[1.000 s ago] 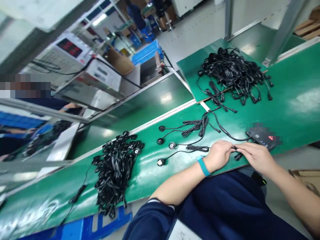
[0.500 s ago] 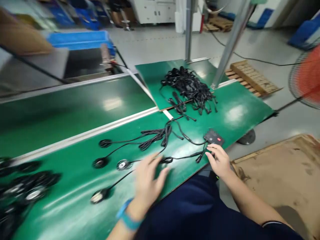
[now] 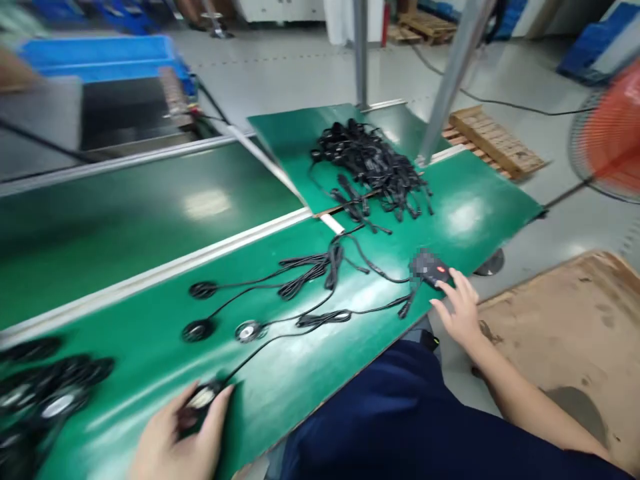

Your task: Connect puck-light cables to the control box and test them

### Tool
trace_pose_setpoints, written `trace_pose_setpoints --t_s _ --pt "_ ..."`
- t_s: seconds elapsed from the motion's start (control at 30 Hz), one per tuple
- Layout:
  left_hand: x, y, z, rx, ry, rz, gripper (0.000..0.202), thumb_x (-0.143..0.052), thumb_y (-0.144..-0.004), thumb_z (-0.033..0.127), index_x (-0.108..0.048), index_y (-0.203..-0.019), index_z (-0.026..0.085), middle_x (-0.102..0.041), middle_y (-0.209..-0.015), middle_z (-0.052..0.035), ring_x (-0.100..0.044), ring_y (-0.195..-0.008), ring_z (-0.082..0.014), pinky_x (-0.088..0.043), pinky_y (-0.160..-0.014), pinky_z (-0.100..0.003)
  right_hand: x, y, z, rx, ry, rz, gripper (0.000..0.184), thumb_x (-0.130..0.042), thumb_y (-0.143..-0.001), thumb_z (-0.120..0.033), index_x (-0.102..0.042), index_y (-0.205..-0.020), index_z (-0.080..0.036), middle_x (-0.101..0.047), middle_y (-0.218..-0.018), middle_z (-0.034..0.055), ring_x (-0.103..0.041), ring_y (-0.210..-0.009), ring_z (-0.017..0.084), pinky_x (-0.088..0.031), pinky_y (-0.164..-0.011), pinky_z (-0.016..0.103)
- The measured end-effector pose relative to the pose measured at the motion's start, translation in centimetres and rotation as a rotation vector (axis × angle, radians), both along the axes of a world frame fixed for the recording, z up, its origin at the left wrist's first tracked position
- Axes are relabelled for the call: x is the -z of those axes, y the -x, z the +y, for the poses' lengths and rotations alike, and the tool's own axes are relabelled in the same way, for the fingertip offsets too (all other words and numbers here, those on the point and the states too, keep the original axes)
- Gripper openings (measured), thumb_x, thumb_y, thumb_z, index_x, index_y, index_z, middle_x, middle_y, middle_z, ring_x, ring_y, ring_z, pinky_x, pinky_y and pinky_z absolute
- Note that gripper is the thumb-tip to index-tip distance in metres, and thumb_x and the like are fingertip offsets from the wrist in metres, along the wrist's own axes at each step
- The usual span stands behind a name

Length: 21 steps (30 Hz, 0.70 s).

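My left hand (image 3: 173,437) is at the bottom left, its fingers and thumb pinched round a small round puck light (image 3: 201,399) on a black cable. My right hand (image 3: 459,308) rests at the green bench's near edge, fingers spread, fingertips touching a small black controller box (image 3: 429,267) with a red mark. Three more round puck lights (image 3: 249,331) lie on the bench with their black cables bundled (image 3: 316,268) and running toward the controller.
A heap of black cables (image 3: 370,167) lies on a raised green board (image 3: 290,137) at the back. More black puck lights (image 3: 45,393) pile up at the far left. A red fan (image 3: 607,143), a wooden pallet (image 3: 493,140), metal posts and blue crates stand beyond; cardboard (image 3: 565,313) lies on the floor.
My left hand moved left along the bench and closed on the nearest puck light. My right hand shifted slightly onto the controller. The view swung a little further right.
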<state>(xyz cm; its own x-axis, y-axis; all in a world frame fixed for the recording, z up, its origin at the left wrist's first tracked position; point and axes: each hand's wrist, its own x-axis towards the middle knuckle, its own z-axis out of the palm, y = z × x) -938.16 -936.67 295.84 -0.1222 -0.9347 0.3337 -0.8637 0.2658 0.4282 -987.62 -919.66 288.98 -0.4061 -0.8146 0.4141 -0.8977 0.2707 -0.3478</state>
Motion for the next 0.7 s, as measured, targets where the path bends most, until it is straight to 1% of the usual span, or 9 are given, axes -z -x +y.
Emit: trace_pose_setpoints --t_s 0.07,0.17,0.27,0.37,0.57,0.7 --pt "-0.5 0.6 0.2 -0.055 0.007 -0.027 0.047 -0.071 -0.088 0.058 -0.067 -0.119 0.022 -0.06 -0.083 -0.0027 -0.057 -0.073 -0.0239 -0.048 -0.071 -0.038 0.1 0.6 0.0 -0.04 0.022 0.029 0.037 -0.067 -0.097 -0.044 -0.066 -0.127 -0.023 -0.048 -0.157 0.0154 -0.047 -0.145 0.036 -0.043 -0.116 0.058" --pt "-0.5 0.6 0.1 -0.051 -0.02 0.024 0.044 -0.071 -0.089 0.057 -0.068 -0.11 0.018 -0.065 -0.088 -0.004 -0.056 -0.071 -0.019 -0.05 -0.072 -0.034 0.9 1.8 -0.8 -0.057 0.06 0.066 0.034 -0.068 -0.096 -0.047 -0.07 -0.119 -0.021 -0.053 -0.154 0.0153 -0.047 -0.145 0.037 -0.042 -0.117 0.057" --pt "-0.2 0.2 -0.1 -0.082 -0.053 0.065 0.043 -0.071 -0.09 0.055 -0.068 -0.11 0.018 -0.065 -0.09 -0.004 -0.055 -0.072 -0.0175 -0.049 -0.071 -0.032 1.7 2.4 -1.7 -0.09 0.097 0.072 0.032 -0.069 -0.095 -0.047 -0.069 -0.115 -0.021 -0.056 -0.151 0.016 -0.049 -0.145 0.035 -0.043 -0.118 0.053" --pt "-0.1 0.1 0.0 -0.101 -0.063 0.097 0.042 -0.072 -0.089 0.054 -0.069 -0.11 0.018 -0.064 -0.088 -0.0033 -0.054 -0.072 -0.0172 -0.049 -0.07 -0.031 2.0 2.4 -2.0 -0.144 0.158 0.057 0.031 -0.072 -0.093 -0.044 -0.067 -0.115 -0.022 -0.058 -0.148 0.0166 -0.053 -0.142 0.034 -0.044 -0.118 0.051" --pt "-0.2 0.2 0.0 -0.07 -0.055 0.174 0.036 -0.076 -0.088 0.047 -0.069 -0.109 0.019 -0.066 -0.092 -0.0033 -0.055 -0.074 -0.0169 -0.048 -0.069 -0.03 2.1 2.2 -2.0 -0.119 0.195 0.043 0.031 -0.074 -0.091 -0.041 -0.067 -0.116 -0.025 -0.06 -0.147 0.0155 -0.055 -0.141 0.033 -0.044 -0.12 0.049" --pt "-0.1 0.1 -0.1 -0.084 -0.058 0.18 0.036 -0.076 -0.088 0.048 -0.069 -0.108 0.019 -0.066 -0.092 -0.0033 -0.055 -0.074 -0.0168 -0.048 -0.069 -0.03 2.2 2.3 -2.1 -0.117 0.192 0.036 0.029 -0.073 -0.092 -0.041 -0.068 -0.115 -0.026 -0.061 -0.146 0.0142 -0.055 -0.14 0.033 -0.045 -0.119 0.05"
